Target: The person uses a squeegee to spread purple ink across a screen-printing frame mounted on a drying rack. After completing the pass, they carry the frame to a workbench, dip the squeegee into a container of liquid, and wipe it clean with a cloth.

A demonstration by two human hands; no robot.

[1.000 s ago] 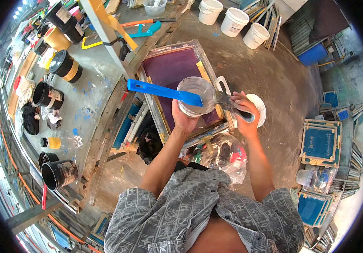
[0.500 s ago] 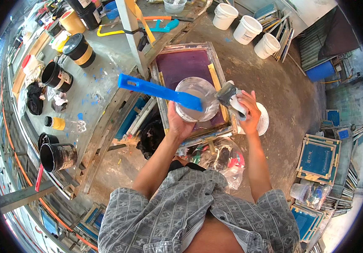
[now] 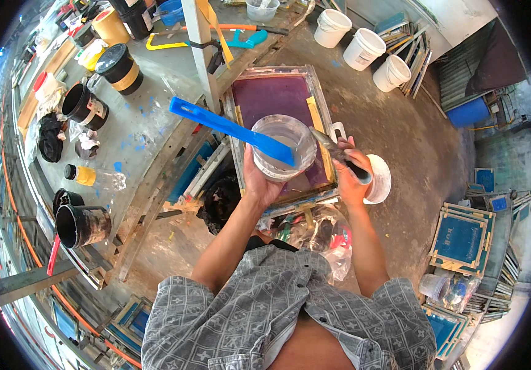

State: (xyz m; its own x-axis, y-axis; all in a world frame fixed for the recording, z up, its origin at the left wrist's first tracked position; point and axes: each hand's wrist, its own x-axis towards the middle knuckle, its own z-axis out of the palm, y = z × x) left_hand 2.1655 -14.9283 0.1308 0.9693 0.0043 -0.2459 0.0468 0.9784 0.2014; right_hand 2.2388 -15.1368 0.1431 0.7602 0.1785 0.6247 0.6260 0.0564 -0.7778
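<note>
My left hand (image 3: pixel 257 184) grips a translucent round tub (image 3: pixel 277 128) with pale contents. A blue plastic spatula (image 3: pixel 216 123) lies across it, its blade inside and its handle sticking out to the left. My right hand (image 3: pixel 353 182) is closed on a dark, paint-stained scraper-like tool (image 3: pixel 327 145), whose end is at the tub's right rim; whether it touches cannot be told. Below the tub is a framed screen with a purple mesh (image 3: pixel 264 95). A white bucket or lid (image 3: pixel 381 185) sits on the floor behind my right hand.
At left, a grey worktable (image 3: pixel 139 139) holds several black tubs (image 3: pixel 85 108), a bottle and a saw (image 3: pixel 247 39). A metal post (image 3: pixel 197 43) rises near its edge. White buckets (image 3: pixel 364 49) stand at back right. Blue screens (image 3: pixel 456 237) lean at right. A plastic bag (image 3: pixel 333 243) lies low.
My right hand has turned the scraper-like tool and moved it slightly left beside the tub's rim. My left hand still holds the tub. The view has shifted a little, lowering the background.
</note>
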